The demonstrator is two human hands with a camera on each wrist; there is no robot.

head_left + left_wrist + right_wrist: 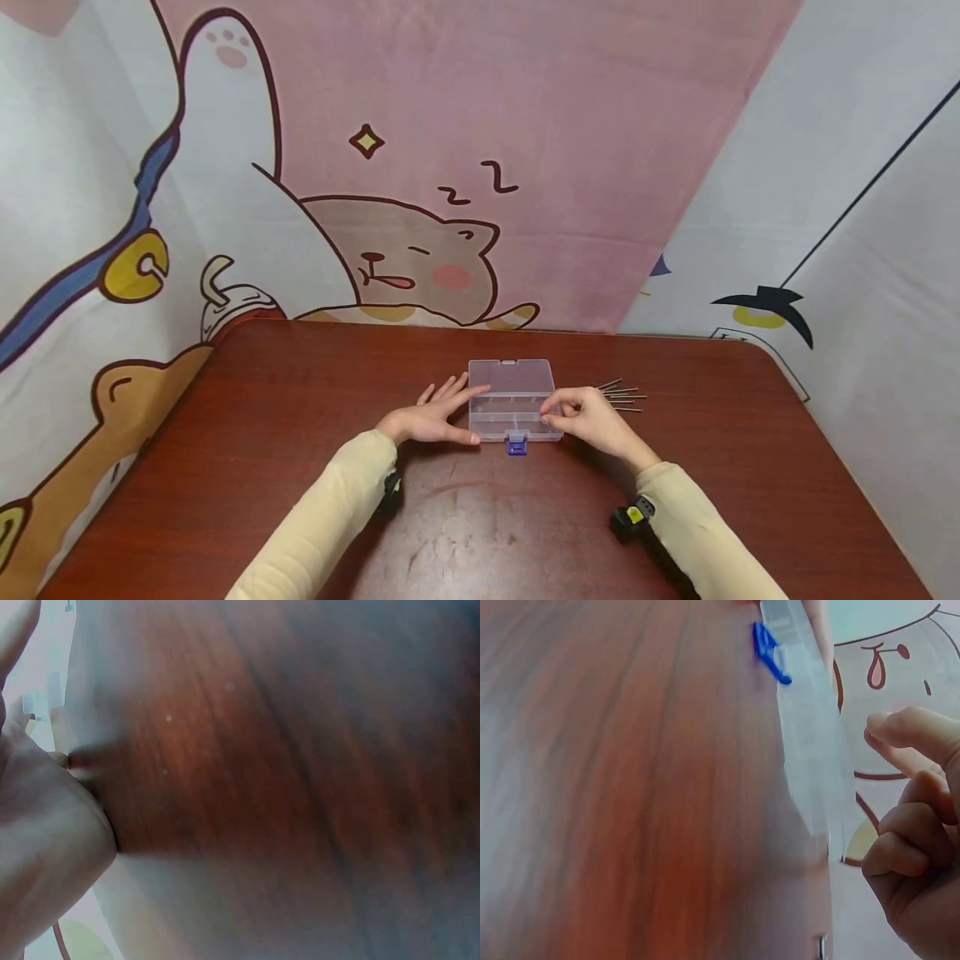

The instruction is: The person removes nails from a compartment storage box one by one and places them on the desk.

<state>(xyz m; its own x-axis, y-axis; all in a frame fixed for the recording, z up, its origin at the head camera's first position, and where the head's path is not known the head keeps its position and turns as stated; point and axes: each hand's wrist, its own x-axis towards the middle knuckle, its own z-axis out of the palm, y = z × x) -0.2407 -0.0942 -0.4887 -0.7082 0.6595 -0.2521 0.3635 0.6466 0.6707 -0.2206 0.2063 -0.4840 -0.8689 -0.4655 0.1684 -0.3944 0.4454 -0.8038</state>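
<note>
A clear plastic compartment box [495, 437] lies on the table with its lid [513, 373] raised at the back and a blue latch [517, 446] at its front. My left hand [431, 421] rests at the box's left side, fingers spread, with thumb and index finger reaching its edge. In the left wrist view that hand's palm [45, 832] shows at the left border. Over the box's right side is my right hand [588, 417], thumb and index tips close together, other fingers curled; nothing shows between those tips in the right wrist view.
Several thin metal rods [628, 398] lie on the table just beyond and right of my right hand. The dark reddish wooden table [465, 533] carries all of this. A cartoon-printed cloth [585, 167] hangs behind it and along the sides.
</note>
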